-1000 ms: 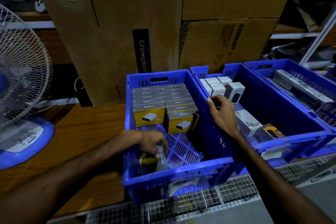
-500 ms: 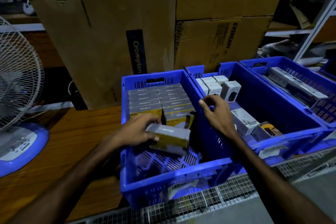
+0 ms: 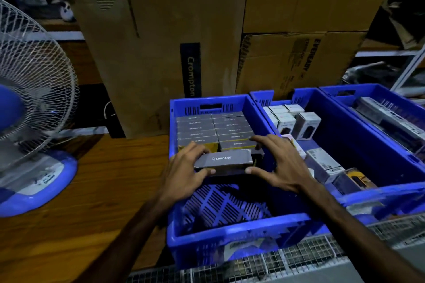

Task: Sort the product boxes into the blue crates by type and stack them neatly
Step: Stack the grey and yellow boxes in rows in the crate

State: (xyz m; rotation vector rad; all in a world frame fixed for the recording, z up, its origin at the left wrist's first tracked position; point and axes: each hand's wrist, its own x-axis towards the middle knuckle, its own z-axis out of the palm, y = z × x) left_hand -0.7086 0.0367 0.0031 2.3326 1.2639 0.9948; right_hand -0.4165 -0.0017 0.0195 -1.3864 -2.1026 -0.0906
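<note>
both hands, left hand and right hand, grip a grey lapcare box at its ends, above the left blue crate, just before the stacked lapcare boxes.

head cam: single view | looked forward and down from above | close over both hands' fingers | blue crates beyond and beneath fingertips

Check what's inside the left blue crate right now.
The left blue crate has two rows of grey-topped boxes at the back and bare slatted floor in front. Both hands, left and right, hold a Lapcare box, hiding what lies beneath.
</note>
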